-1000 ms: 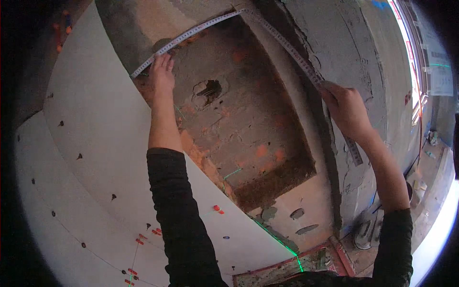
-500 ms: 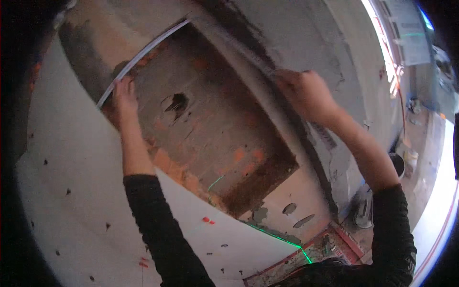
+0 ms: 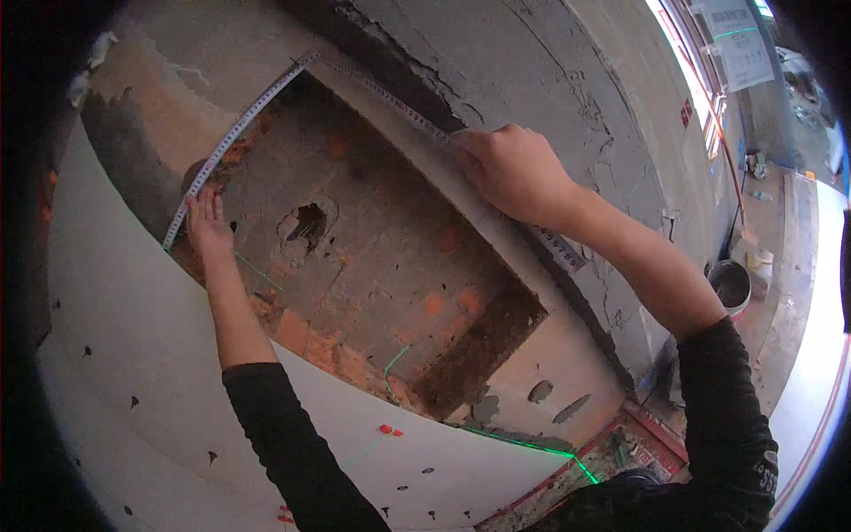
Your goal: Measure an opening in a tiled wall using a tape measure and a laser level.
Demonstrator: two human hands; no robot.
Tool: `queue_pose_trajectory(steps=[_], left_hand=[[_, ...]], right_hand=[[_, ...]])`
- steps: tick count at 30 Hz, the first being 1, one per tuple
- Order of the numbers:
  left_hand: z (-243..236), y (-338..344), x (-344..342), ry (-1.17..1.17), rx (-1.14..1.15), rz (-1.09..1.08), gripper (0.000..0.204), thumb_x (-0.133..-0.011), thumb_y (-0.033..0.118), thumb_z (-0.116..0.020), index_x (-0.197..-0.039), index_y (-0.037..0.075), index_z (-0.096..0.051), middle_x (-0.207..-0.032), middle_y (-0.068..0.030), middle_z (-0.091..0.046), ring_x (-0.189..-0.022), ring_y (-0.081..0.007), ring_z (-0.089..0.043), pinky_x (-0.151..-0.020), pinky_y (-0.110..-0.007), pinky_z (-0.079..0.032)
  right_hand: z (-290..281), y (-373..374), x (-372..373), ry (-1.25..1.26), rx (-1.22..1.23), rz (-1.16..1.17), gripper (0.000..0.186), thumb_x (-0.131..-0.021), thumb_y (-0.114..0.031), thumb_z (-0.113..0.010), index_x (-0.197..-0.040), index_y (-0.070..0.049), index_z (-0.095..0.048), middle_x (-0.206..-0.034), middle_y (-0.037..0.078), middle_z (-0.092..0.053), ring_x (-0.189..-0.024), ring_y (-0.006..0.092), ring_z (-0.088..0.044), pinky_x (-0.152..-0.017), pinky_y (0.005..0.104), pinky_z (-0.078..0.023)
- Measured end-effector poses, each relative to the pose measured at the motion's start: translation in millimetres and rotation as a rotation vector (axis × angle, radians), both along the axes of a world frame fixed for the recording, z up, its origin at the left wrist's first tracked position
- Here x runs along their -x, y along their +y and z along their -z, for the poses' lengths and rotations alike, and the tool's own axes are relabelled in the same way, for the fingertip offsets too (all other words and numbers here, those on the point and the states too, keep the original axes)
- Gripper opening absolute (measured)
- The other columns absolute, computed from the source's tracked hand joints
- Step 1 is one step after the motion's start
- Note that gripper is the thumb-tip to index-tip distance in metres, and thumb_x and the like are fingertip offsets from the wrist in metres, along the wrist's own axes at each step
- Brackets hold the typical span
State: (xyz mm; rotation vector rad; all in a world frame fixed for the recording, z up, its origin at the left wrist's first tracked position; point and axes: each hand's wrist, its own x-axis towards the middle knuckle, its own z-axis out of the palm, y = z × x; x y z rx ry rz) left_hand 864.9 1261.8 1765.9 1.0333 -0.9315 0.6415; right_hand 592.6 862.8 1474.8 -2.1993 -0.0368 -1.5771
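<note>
Two hands on one measuring tape [image 3: 238, 130]: it runs along the far short edge of the recess [image 3: 381, 222], bends at the corner, then heads to the right hand [image 3: 514, 173], tail poking out past it. Right grip looks pinched on the strip; left hand [image 3: 210, 232] just has straight fingers against it, not wrapped. Probably light, springy, kinks easily, so I'd pinch it flat near the bend.
</note>
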Motion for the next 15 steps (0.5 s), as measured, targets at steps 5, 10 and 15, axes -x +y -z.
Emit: queue_pose_trajectory(steps=[5,10,15], left_hand=[[12.8,-21.4,-2.6,0.043,0.025,-0.016,0.067,-0.112,0.036,-0.06,-0.159,-0.007,-0.038,-0.157,-0.026,-0.051,-0.149,-0.0344,-0.048,-0.126,-0.048,-0.039],[-0.9,-0.9,-3.8,0.012,0.01,-0.048,0.065,-0.113,0.035,-0.059,-0.158,-0.007,-0.039,-0.156,-0.0247,-0.053,-0.149,-0.0345,-0.047,-0.126,-0.048,-0.039],[5.2,-10.8,-7.7,0.023,0.021,-0.042,0.063,-0.114,0.037,-0.057,-0.16,-0.002,-0.039,-0.156,-0.0239,-0.053,-0.15,-0.0339,-0.047,-0.125,-0.046,-0.039]], right_hand=[[3.6,-5.7,-4.7,-0.024,0.017,-0.001,0.017,-0.097,-0.019,-0.063,-0.098,-0.003,-0.068,-0.084,0.026,-0.071,-0.083,0.0491,-0.07,-0.075,0.0586,-0.058],[-1.8,-1.5,-2.2,0.032,0.022,-0.025,0.017,-0.094,-0.019,-0.064,-0.097,-0.003,-0.07,-0.085,0.025,-0.074,-0.084,0.0486,-0.073,-0.075,0.0577,-0.06],[2.2,-8.0,-4.1,-0.005,0.04,-0.025,0.016,-0.093,-0.018,-0.064,-0.098,-0.004,-0.071,-0.086,0.025,-0.074,-0.084,0.0475,-0.073,-0.075,0.0569,-0.06]])
